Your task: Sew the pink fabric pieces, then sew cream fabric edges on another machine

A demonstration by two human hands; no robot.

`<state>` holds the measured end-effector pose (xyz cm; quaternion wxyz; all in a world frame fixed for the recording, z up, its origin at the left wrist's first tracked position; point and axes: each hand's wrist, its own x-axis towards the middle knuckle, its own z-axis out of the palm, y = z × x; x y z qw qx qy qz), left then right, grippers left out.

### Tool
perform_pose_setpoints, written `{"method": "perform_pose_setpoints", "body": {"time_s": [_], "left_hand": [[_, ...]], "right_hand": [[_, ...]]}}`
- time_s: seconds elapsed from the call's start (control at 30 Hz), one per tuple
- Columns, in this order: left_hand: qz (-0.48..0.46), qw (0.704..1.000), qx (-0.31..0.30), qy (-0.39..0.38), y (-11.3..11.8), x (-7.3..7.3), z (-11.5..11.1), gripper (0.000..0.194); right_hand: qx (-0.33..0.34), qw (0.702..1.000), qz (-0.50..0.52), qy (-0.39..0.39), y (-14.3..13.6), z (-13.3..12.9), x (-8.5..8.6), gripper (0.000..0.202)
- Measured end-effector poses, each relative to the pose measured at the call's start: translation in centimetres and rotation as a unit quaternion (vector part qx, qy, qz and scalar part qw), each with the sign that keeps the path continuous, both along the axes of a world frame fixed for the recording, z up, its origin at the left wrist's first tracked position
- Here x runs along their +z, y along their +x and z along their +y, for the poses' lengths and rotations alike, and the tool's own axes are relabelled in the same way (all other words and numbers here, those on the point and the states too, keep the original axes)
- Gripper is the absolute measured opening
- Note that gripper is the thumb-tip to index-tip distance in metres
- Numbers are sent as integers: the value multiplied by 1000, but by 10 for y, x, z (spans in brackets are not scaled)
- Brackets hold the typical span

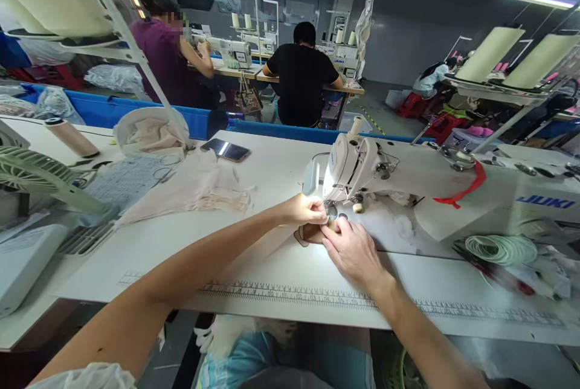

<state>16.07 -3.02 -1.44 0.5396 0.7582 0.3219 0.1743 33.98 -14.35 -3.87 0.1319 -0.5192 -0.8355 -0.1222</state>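
Beside the needle area of a white sewing machine (pixel 348 168), my left hand (pixel 308 209) is closed in a pinch. What its fingertips hold, if anything, is too small to make out. My right hand (pixel 351 250) lies on the table just right of the needle, its fingers stretched forward and apart. Its thumb and fingertips touch a small brown piece (pixel 312 234), seemingly fabric, with a dark-outlined edge. The piece lies flat under the lit machine head, partly hidden by my fingers.
Pale cloth pieces (pixel 212 189) and a phone (pixel 226 150) lie to the left, near a green fan (pixel 40 177). Coiled pale cord (pixel 501 250) lies right. A printed ruler (pixel 299 296) runs along the front edge. Two people sit at machines beyond a blue trough (pixel 281 132).
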Motion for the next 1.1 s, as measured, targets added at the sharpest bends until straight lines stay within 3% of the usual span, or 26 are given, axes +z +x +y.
{"method": "perform_pose_setpoints", "body": {"time_s": [0.1,0.33,0.57,0.87,1.1], "left_hand": [[5,999,-35,-20,1,0,5,23],[111,993,12,31,-2,-14,14,8],[53,998,34,1,-3,-28,10,15],[164,977,59,122,1,-10,-5,10],[203,965,76,147,4,-8,-10,9]], "right_hand": [[9,1000,16,0,1,1,-1,28],[19,999,14,25,3,2,-4,32],[19,999,6,30,1,1,-3,32],[5,1000,-2,29,-1,-2,0,32],[7,999,52,6,7,-4,2,32]]}}
